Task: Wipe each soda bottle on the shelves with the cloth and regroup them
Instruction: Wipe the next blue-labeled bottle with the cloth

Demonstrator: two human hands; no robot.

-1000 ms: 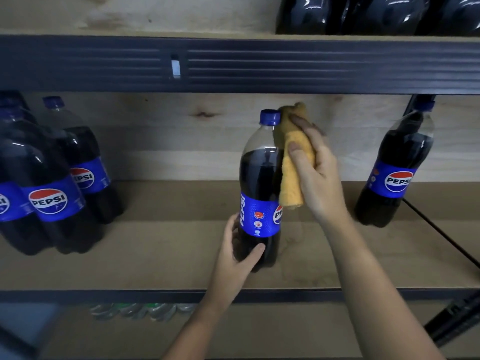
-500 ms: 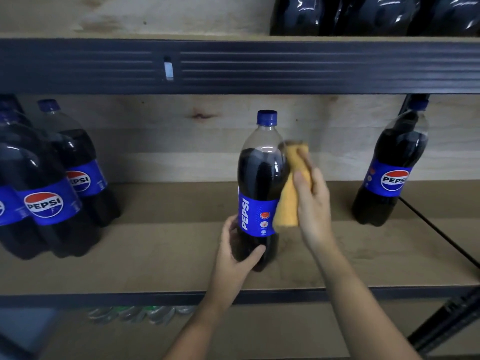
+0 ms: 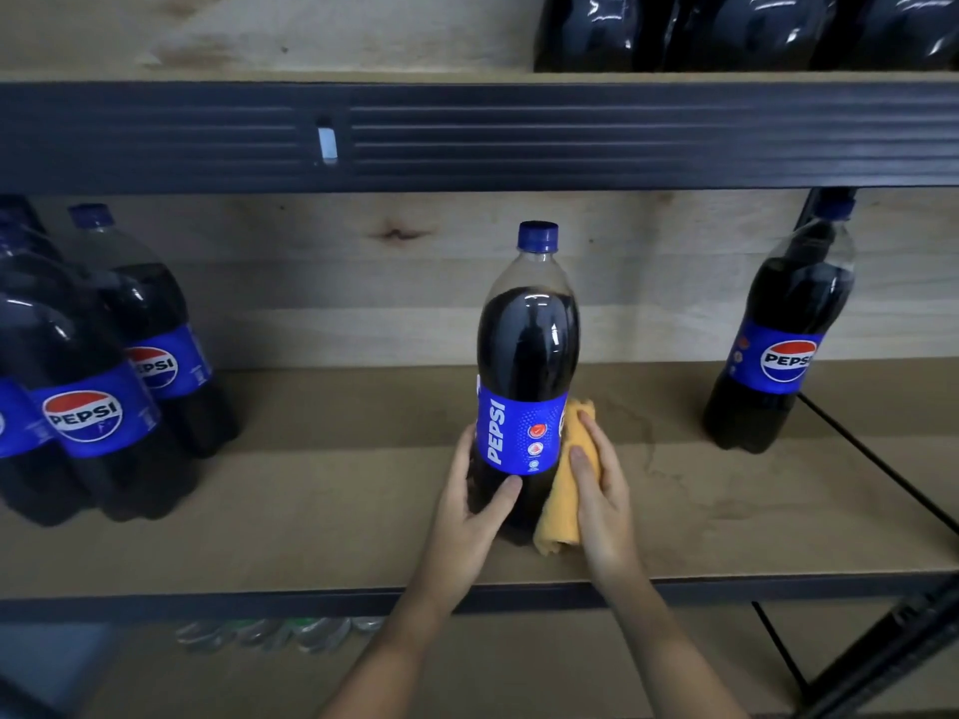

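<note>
Right hand (image 3: 597, 490) presses a folded yellow cloth (image 3: 563, 505) against the lower right side of the middle bottle (image 3: 526, 386), fingers curled over the cloth. Left hand (image 3: 475, 503) grips the bottle's base from the other side, thumb across the front. It stands upright mid-shelf (image 3: 311, 516), apart from the cluster of bottles (image 3: 88, 402) at the left. One lone bottle (image 3: 778, 345) waits at the right. Judging by the layout, this bottle is nearly wiped and not yet regrouped; the lone one remains.
</note>
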